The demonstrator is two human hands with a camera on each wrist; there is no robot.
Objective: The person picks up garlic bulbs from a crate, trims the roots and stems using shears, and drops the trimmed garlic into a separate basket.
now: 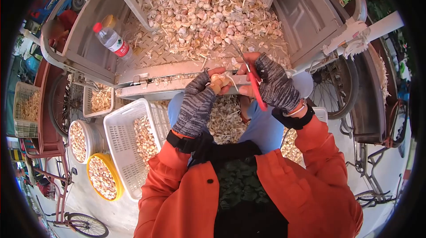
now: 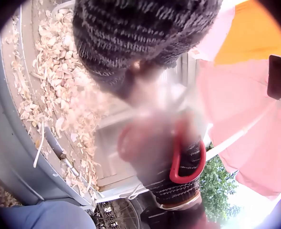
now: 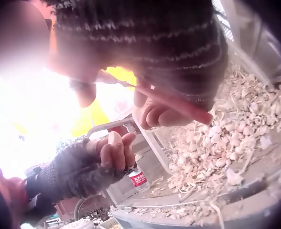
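In the head view my left hand, in a grey fingerless knit glove, pinches a piece of garlic with a pale stem sticking out toward the other hand. The right wrist view shows that hand's fingers curled in. My right hand, gloved the same way, grips a pair of scissors by its red handles, the metal blades pointing up and away. Both hands are close together over the front edge of a cart bed. A large heap of garlic lies just beyond them.
A red-capped water bottle stands on the cart bed at left. Beside my left leg are a white crate, a yellow bucket and a white bucket, holding garlic. Peelings lie between my knees. A wheel stands at right.
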